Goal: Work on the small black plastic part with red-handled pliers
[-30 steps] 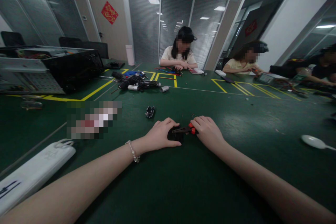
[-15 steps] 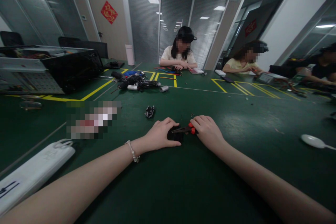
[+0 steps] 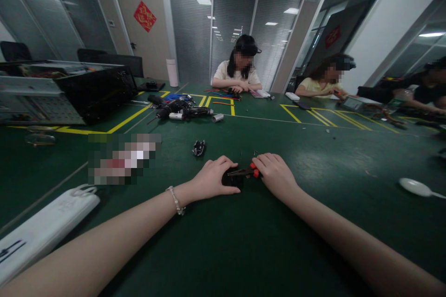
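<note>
My left hand (image 3: 214, 177) is closed around a small black part (image 3: 232, 182) on the green table, thumb along its near side and fingers along its far side. What kind of part it is I cannot make out. In my right hand (image 3: 277, 172) is a pair of needle-nose pliers (image 3: 240, 173) with red handles, mostly covered by my fingers. The dark jaws point left and lie over the top of the black part; whether they grip anything is too small to tell. A small dark broken piece (image 3: 199, 148) lies beyond my left hand. Tiny screw-like bits (image 3: 256, 152) lie just past the pliers.
A white power strip-like bar (image 3: 52, 227) lies at the left, and an opened computer case (image 3: 69, 95) stands behind it. Dark tools and parts (image 3: 179, 109) are heaped farther back. At right is a white spoon (image 3: 416, 187). Several people sit across the table (image 3: 223, 250).
</note>
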`<act>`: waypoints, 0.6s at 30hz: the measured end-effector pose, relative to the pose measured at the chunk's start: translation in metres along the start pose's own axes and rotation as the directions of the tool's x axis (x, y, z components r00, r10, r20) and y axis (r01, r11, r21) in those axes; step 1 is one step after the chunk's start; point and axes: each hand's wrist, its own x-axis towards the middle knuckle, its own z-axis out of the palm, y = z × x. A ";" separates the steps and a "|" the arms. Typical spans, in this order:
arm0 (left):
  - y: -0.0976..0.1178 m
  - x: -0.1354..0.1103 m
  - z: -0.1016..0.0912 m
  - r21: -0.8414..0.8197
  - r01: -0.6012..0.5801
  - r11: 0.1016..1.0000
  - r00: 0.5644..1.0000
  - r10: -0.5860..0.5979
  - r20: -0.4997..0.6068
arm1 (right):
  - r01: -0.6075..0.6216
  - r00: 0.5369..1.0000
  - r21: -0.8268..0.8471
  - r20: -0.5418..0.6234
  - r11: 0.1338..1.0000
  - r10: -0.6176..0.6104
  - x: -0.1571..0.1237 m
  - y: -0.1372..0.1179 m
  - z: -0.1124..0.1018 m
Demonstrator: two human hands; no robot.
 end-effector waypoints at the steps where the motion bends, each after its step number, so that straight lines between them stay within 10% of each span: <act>1: 0.000 0.000 0.000 0.001 0.001 1.000 1.000 -0.001 -0.001 | 0.001 1.000 -0.004 -0.008 1.000 -0.001 0.000 0.000 0.000; 18: 0.000 0.000 -0.001 -0.020 0.025 1.000 0.999 -0.024 0.021 | 0.005 1.000 0.038 0.014 0.999 -0.006 -0.001 0.000 0.000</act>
